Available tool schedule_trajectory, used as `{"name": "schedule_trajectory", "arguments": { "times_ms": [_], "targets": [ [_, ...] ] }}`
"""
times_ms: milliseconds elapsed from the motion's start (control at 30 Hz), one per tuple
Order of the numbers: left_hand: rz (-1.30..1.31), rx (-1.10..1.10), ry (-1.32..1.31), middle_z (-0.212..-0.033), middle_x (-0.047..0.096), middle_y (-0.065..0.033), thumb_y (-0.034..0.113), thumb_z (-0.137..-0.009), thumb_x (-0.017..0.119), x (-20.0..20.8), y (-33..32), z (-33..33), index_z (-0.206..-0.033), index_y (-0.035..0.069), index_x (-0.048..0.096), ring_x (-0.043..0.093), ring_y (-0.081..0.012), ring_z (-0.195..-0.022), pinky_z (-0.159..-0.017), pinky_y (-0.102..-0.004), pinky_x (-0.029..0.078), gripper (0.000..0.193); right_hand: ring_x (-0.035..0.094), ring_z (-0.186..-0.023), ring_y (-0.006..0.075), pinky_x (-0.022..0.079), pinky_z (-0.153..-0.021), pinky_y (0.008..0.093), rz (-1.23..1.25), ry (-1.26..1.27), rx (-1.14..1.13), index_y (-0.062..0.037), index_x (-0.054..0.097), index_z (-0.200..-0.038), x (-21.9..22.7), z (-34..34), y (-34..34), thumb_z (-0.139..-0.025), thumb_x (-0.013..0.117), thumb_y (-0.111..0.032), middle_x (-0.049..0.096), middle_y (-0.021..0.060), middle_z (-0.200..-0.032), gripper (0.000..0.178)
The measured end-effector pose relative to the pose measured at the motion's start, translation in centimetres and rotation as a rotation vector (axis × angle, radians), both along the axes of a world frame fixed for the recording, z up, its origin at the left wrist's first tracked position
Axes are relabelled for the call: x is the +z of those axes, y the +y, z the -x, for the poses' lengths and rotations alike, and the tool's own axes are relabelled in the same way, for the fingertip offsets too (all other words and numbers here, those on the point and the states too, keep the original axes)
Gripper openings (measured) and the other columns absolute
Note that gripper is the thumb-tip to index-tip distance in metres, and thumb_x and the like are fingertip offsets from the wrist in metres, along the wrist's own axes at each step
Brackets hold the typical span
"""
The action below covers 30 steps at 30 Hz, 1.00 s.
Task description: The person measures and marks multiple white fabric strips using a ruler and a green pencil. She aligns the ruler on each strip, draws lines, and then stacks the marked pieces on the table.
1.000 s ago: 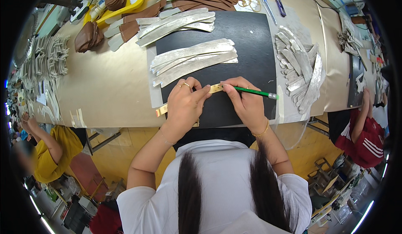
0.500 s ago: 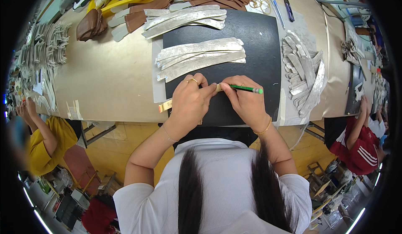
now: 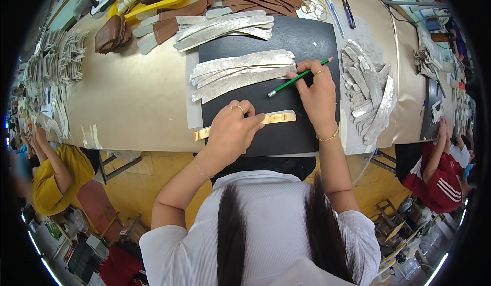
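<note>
Up goes the right hand, off the yellow strip to the silver strips' three-o'clock end, fingers gripping the green pencil; left hand still pinches the yellow strip, black mat's seven o'clock.

Tan-covered table with a black mat (pale sheet beneath), yellow tray, brown pile, pale strips.
</note>
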<state>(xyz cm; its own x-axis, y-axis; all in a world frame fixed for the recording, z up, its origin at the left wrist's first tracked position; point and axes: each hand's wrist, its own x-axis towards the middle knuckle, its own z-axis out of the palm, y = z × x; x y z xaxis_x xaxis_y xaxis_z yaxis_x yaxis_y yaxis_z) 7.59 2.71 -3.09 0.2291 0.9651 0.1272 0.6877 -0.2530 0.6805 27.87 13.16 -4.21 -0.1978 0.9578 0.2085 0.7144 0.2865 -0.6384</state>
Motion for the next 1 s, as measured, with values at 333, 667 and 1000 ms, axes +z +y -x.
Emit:
{"name": "schedule_trajectory", "arguments": {
  "times_ms": [333,667,1000],
  "targets": [
    [0.099,0.083,-0.149,-0.09,0.061,-0.006,0.012,-0.08,0.082,1.4,-1.3,1.9,-0.1,0.006,0.079,0.06,-0.0226,-0.082,-0.073,-0.0346,0.051,0.021,0.06,-0.074,0.0169,0.048,-0.069,0.0312,0.259,0.236,0.034,-0.0032,0.06,-0.09,1.6,0.1,-0.2,-0.086,0.077,-0.002,0.064,0.0051,-0.082,0.017],
    [0.121,0.388,-0.315,-0.09,0.062,-0.007,0.005,-0.081,0.083,2.3,-0.4,6.0,-0.103,0.002,0.079,0.061,-0.0173,-0.076,-0.065,-0.0271,0.05,0.023,0.065,-0.069,0.0253,0.049,-0.064,0.0345,0.403,0.189,0.111,-0.0011,0.061,-0.089,2.6,-1.6,-1.9,-0.085,0.074,0.0,0.067,0.0128,-0.08,0.014],
    [0.021,0.197,-0.117,-0.088,0.061,-0.0066,0.008,-0.079,0.083,0.9,-0.3,1.8,-0.099,0.003,0.079,0.058,-0.0229,-0.079,-0.07,-0.0354,0.048,0.02,0.067,-0.085,0.0262,0.046,-0.083,0.0365,0.045,0.004,0.12,-0.0044,0.064,-0.087,2.3,-2.0,-4.3,-0.082,0.08,-0.005,0.073,0.0089,-0.091,0.017]
  ]
}}
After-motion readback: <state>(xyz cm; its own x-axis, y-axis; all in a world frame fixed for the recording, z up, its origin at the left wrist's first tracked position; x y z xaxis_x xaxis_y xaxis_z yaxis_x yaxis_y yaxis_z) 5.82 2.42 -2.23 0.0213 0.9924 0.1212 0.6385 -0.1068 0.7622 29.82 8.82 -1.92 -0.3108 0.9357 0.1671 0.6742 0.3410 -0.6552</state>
